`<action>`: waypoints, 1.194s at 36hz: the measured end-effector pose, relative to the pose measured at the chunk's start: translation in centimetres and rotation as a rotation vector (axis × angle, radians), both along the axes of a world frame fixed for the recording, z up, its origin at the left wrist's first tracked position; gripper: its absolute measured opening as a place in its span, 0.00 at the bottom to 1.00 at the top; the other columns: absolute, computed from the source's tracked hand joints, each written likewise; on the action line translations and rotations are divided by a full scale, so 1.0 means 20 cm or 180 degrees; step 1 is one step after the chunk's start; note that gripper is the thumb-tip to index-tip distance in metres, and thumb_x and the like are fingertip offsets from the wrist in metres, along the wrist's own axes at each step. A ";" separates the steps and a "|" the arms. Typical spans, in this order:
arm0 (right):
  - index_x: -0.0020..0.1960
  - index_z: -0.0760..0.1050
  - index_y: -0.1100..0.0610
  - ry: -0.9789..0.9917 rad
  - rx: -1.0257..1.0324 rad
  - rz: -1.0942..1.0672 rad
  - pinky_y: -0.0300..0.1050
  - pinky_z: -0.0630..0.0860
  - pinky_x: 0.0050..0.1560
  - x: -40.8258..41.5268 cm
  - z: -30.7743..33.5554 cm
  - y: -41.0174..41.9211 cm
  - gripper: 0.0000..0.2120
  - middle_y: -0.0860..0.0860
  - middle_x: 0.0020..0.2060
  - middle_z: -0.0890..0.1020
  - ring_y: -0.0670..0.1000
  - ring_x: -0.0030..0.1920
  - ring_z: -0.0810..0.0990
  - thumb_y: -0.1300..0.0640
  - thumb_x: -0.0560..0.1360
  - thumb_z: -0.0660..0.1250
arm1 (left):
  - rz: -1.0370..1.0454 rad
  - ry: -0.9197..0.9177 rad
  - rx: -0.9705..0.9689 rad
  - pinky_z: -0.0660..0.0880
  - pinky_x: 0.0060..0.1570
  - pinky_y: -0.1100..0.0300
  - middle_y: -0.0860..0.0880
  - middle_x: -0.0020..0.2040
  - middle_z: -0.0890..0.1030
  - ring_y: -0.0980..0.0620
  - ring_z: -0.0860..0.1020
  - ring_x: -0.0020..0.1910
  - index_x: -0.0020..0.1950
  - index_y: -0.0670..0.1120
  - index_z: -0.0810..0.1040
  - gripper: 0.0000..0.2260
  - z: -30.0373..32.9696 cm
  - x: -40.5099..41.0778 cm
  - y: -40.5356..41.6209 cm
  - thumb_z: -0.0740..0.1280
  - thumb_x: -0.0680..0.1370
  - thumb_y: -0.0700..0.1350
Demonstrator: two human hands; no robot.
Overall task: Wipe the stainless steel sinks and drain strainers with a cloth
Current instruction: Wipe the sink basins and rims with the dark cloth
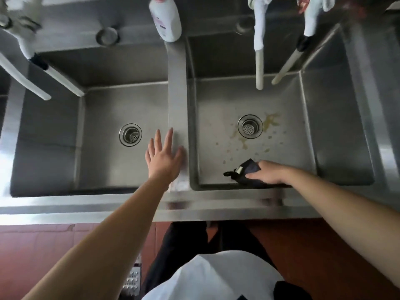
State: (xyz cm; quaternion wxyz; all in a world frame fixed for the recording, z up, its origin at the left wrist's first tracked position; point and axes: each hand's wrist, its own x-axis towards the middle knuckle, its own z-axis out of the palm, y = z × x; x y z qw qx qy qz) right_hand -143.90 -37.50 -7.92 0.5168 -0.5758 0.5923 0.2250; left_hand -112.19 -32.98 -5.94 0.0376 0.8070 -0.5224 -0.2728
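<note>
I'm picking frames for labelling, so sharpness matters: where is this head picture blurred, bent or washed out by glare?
Head view: motion blur smears the faucets and bottle at the top; wide-angle distortion bows the sink front rim; glare whitens its far left edge. The right strainer, stains, cloth and both hands, left and right, read fairly sharp.

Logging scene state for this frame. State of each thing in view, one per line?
left hand: fingers spread, flat on the divider between the sinks
right hand: holds the cloth in the right sink
cloth: dark, bunched, on the sink floor
right sink: yellowish stains and spots around the drain
right strainer: seated in drain
left sink: no visible stains
left strainer: seated in drain
</note>
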 end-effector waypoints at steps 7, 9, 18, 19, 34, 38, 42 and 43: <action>0.59 0.79 0.61 -0.0393 -0.0831 -0.2388 0.45 0.72 0.51 0.02 -0.21 -0.12 0.15 0.59 0.55 0.83 0.57 0.55 0.80 0.51 0.80 0.68 | -0.0372 -0.0292 -0.0375 0.42 0.76 0.45 0.51 0.82 0.42 0.43 0.41 0.80 0.80 0.61 0.47 0.28 -0.07 -0.01 -0.55 0.53 0.82 0.58; 0.61 0.78 0.62 -0.0439 -0.0897 -0.3253 0.51 0.75 0.55 0.04 -0.27 -0.18 0.16 0.60 0.56 0.82 0.60 0.57 0.80 0.52 0.80 0.68 | -0.0438 -0.0355 -0.0461 0.41 0.76 0.45 0.51 0.82 0.42 0.44 0.40 0.80 0.80 0.60 0.46 0.28 -0.10 -0.01 -0.71 0.52 0.81 0.58; 0.64 0.75 0.59 -0.0101 -0.2101 -0.2684 0.46 0.71 0.49 0.17 -0.58 -0.83 0.14 0.60 0.56 0.82 0.61 0.57 0.80 0.55 0.80 0.64 | -0.0139 -0.0542 -0.0840 0.47 0.77 0.46 0.50 0.82 0.49 0.46 0.48 0.80 0.80 0.59 0.51 0.28 -0.17 -0.05 -0.88 0.54 0.81 0.59; 0.66 0.73 0.58 0.0133 -0.2277 -0.2295 0.50 0.73 0.52 0.17 -0.62 -0.90 0.16 0.61 0.57 0.81 0.62 0.59 0.79 0.54 0.80 0.64 | -0.0131 -0.0546 -0.0861 0.47 0.77 0.46 0.50 0.82 0.50 0.45 0.48 0.80 0.80 0.59 0.52 0.29 -0.17 -0.05 -0.89 0.55 0.80 0.58; 0.79 0.37 0.37 0.0473 -0.2135 0.0454 0.69 0.23 0.65 0.65 -1.23 -0.91 0.37 0.49 0.81 0.39 0.60 0.79 0.35 0.24 0.75 0.43 | 0.0009 -0.0546 -0.1068 0.55 0.76 0.44 0.47 0.81 0.57 0.43 0.58 0.79 0.79 0.55 0.60 0.29 -0.16 -0.09 -0.91 0.59 0.78 0.54; 0.79 0.37 0.37 0.0589 -0.2066 -0.0057 0.73 0.27 0.66 0.87 -1.27 -1.21 0.37 0.50 0.80 0.37 0.60 0.78 0.32 0.27 0.74 0.43 | 0.0029 -0.0632 -0.1046 0.55 0.75 0.42 0.47 0.81 0.58 0.42 0.58 0.78 0.79 0.55 0.60 0.29 -0.17 -0.07 -0.92 0.58 0.77 0.54; 0.79 0.36 0.39 0.0722 -0.1904 -0.0264 0.77 0.27 0.64 1.05 -1.27 -1.50 0.39 0.52 0.79 0.33 0.62 0.77 0.29 0.31 0.75 0.48 | 0.0063 -0.0635 -0.1061 0.55 0.75 0.42 0.47 0.80 0.59 0.42 0.58 0.78 0.79 0.55 0.61 0.30 -0.18 -0.07 -0.92 0.58 0.76 0.54; 0.79 0.35 0.39 0.0742 -0.1888 -0.0245 0.77 0.26 0.63 1.07 -1.27 -1.53 0.39 0.53 0.79 0.33 0.63 0.77 0.28 0.31 0.75 0.50 | 0.0065 -0.0633 -0.1065 0.55 0.75 0.42 0.47 0.80 0.59 0.42 0.58 0.78 0.79 0.55 0.61 0.30 -0.18 -0.07 -0.92 0.58 0.76 0.54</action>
